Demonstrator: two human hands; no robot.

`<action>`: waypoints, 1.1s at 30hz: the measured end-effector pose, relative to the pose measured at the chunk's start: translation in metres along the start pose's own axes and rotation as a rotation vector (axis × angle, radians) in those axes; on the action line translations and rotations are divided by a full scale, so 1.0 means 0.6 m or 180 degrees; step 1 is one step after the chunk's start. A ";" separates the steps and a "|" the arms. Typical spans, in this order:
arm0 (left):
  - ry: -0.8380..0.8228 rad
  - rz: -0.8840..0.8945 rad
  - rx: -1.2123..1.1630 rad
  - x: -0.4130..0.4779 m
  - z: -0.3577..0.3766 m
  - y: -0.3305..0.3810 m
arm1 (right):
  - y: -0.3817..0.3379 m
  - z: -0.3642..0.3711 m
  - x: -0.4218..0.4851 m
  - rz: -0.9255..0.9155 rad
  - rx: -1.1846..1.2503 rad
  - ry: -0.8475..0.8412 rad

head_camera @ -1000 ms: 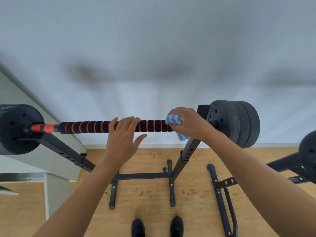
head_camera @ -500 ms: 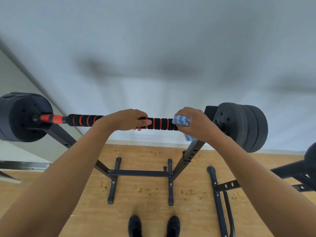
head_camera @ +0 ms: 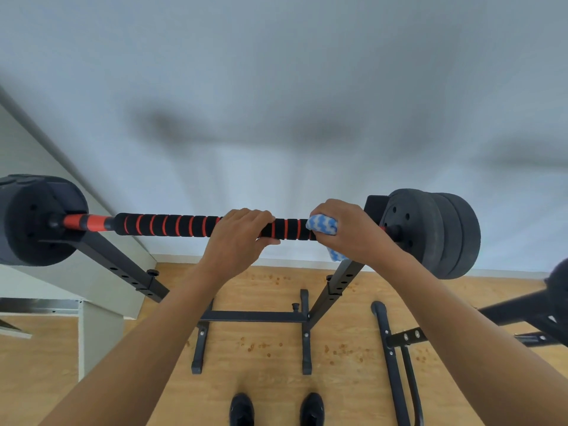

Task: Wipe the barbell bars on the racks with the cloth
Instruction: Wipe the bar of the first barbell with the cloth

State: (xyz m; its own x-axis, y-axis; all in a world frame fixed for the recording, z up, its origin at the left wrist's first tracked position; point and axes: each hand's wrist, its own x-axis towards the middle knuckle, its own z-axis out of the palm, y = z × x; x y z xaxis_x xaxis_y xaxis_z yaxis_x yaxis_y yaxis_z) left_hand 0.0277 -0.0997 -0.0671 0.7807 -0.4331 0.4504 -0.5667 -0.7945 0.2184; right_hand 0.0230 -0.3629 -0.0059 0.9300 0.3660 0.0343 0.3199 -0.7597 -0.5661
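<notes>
A barbell bar (head_camera: 172, 225) with black foam and red rings lies across a black rack (head_camera: 338, 281), with black weight plates at each end. My left hand (head_camera: 238, 238) grips the bar near its middle, fingers curled over the top. My right hand (head_camera: 353, 232) holds a blue and white cloth (head_camera: 322, 225) wrapped round the bar's right end, just left of the right plates (head_camera: 430, 232). A corner of the cloth hangs below the bar.
The left plates (head_camera: 33, 219) sit close to a grey wall edge. The rack's feet (head_camera: 252, 316) stand on the wooden floor ahead of my black shoes (head_camera: 276, 408). A second rack (head_camera: 396, 348) with another plate (head_camera: 558, 296) stands at the right. A white wall is behind.
My left hand went from resting open over the bar to gripping it. My right hand with the cloth stayed at the bar's right end.
</notes>
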 end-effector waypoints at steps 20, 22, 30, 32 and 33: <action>-0.0390 -0.0067 -0.0091 0.008 -0.005 0.004 | -0.003 0.011 -0.006 0.0040 -0.0074 0.0162; -0.0782 -0.0247 -0.0225 0.021 -0.020 0.003 | 0.000 0.013 -0.010 -0.0038 -0.0109 0.0203; -0.2295 -0.0638 -0.1153 0.094 -0.055 -0.046 | -0.006 0.007 -0.017 -0.0203 -0.0237 0.0013; -0.2312 -0.0616 -0.1214 0.092 -0.050 -0.044 | -0.004 0.007 -0.010 -0.0108 -0.0161 0.0140; -0.2174 -0.0566 -0.1131 0.085 -0.047 -0.040 | -0.003 0.008 -0.007 -0.0066 -0.0145 0.0181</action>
State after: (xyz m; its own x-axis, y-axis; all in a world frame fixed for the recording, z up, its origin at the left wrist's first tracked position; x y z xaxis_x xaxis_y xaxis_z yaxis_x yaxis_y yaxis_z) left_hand 0.0736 -0.0907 -0.0250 0.7912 -0.5693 -0.2233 -0.3783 -0.7426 0.5527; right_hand 0.0175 -0.3603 -0.0091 0.9314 0.3519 0.0931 0.3460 -0.7764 -0.5267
